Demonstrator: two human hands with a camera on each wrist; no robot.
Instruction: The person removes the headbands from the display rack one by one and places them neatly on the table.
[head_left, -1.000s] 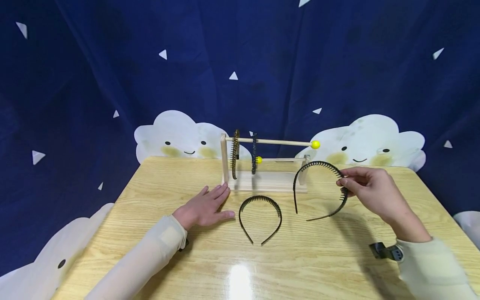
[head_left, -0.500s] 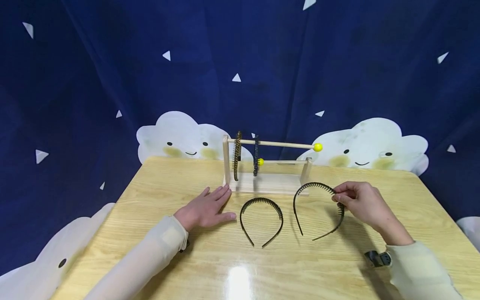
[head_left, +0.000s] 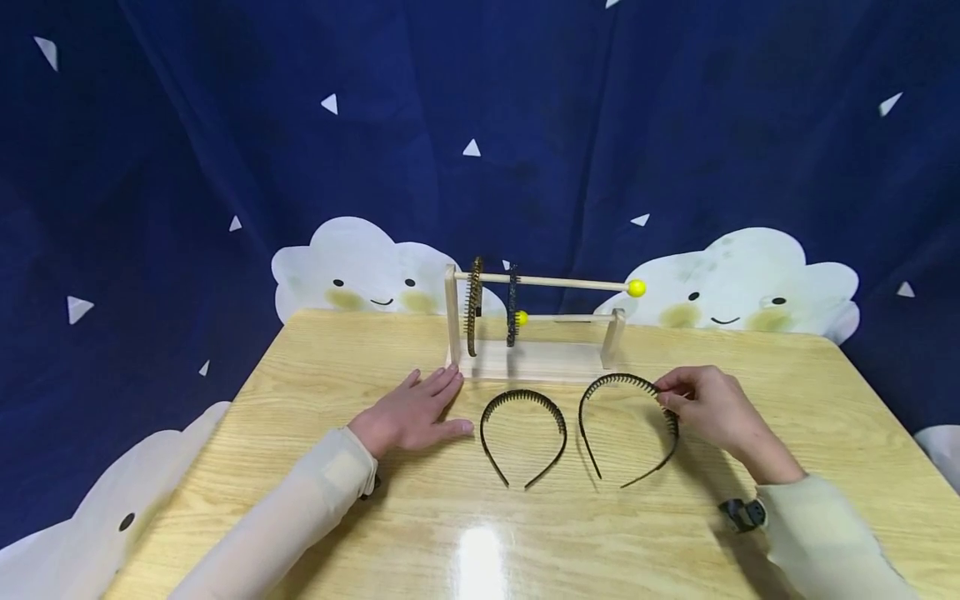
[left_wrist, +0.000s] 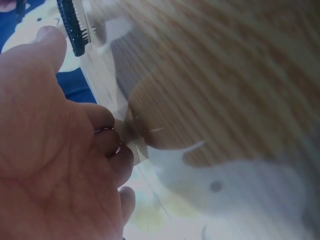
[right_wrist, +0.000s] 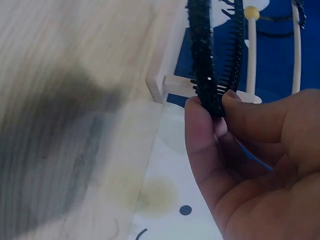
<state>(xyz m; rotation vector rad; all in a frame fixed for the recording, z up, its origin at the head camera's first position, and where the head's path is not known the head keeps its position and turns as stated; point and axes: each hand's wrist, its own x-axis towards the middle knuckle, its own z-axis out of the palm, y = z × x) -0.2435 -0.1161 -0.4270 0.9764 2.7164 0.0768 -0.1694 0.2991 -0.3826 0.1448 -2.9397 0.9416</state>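
Observation:
Between thumb and fingers, my right hand point(head_left: 712, 408) pinches the right side of a black toothed headband point(head_left: 628, 379), its two ends pointing toward me. In the right wrist view the pinched headband point(right_wrist: 202, 55) looks dark and glittery. A second black headband point(head_left: 522, 395) lies on the table to its left. My left hand point(head_left: 412, 414) rests flat with fingers straight, fingertips at the left foot of a wooden rack point(head_left: 540, 360). Two headbands hang on the rack's upper rod: a brown-gold one point(head_left: 472, 308) and a dark glittery one point(head_left: 512, 308).
The rack's upper rod ends in a yellow ball point(head_left: 636, 288) on the right; its lower rod has another yellow ball point(head_left: 522, 317). The wooden table point(head_left: 420, 533) reaches back to a dark blue curtain point(head_left: 480, 100) with white clouds and triangles.
My right hand has come down and slightly left with the headband, from in front of the rack's right end to low beside the other headband. My left hand has stayed in place.

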